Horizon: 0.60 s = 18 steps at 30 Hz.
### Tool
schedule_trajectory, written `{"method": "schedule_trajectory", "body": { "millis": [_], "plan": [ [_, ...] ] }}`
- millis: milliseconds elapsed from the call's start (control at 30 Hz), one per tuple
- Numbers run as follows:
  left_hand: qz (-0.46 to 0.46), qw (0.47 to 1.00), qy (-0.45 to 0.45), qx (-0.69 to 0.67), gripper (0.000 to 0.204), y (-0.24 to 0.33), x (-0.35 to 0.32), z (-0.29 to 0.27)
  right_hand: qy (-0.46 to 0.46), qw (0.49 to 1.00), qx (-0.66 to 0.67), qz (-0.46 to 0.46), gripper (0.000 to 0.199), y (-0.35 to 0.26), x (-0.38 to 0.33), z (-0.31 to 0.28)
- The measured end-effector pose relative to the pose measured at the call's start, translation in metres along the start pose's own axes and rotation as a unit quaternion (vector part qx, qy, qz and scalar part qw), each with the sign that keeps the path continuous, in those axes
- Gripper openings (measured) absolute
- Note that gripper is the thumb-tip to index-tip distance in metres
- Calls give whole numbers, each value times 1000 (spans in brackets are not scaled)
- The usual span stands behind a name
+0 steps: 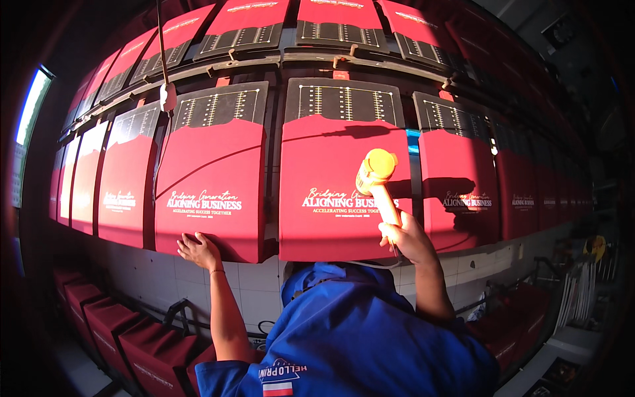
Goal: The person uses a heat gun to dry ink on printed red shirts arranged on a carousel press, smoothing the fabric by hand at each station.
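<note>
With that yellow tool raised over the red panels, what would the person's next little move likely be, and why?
Probably bringing the yellow tool down toward the middle red panel. The right hand grips its handle with the head lifted just off that panel, while the left hand lies flat on the lower edge of the neighbouring red panel, as if steadying it.

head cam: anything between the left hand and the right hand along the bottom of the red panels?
Head view: between the left hand and right hand run the lower edges of two red panels, with a dark vertical gap separating them.
</note>
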<state>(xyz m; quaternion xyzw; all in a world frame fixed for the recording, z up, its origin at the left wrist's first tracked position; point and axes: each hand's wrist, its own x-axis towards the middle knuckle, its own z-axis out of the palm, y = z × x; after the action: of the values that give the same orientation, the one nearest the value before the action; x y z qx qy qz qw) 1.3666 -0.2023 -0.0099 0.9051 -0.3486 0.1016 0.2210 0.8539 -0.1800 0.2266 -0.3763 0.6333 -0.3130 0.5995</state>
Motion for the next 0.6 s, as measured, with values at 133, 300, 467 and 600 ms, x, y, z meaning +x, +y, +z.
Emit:
{"method": "schedule_trajectory", "body": {
  "millis": [133,300,467,600],
  "plan": [
    [10,1000,9,-4,57,-7,1,6,7,1000,15,0,16,3,-3,-4],
    [6,1000,8,-3,57,-6,1,6,6,1000,15,-12,18,13,-1,-12],
    [-11,1000,-1,-8,58,1,-1,2,31,999,0,8,21,15,-6,-14],
    [-25,1000,-18,2,60,1,-1,-1,23,999,39,-13,22,19,-9,-23]
  ]
}}
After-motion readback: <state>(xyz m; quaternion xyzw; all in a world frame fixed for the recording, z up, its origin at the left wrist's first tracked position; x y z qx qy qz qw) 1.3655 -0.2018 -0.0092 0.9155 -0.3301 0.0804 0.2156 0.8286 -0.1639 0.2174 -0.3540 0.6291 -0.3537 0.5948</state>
